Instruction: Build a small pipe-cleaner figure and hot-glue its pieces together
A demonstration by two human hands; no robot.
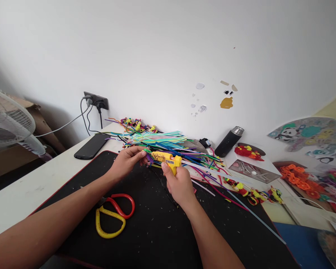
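My right hand (180, 183) is wrapped round the handle of a yellow glue gun (164, 157), its body stained brown toward the nozzle. A clear glue stick (207, 167) runs out of its back end to the right. Between the fingertips of my left hand (128, 161) is a small green and purple fuzzy pipe-cleaner piece (149, 156), partly hidden by the fingers. The gun's nozzle points at this piece; whether they touch I cannot tell. Below my left forearm, scissors (111, 226) with one red and one yellow handle lie on the black mat (154, 239).
Many coloured pipe cleaners (159, 140) are heaped behind my hands. Finished pipe-cleaner figures (257, 195) lie at right. A black flask (229, 142) leans by the wall, near a white box (249, 168). A phone (92, 146) and fan (9, 116) are at left.
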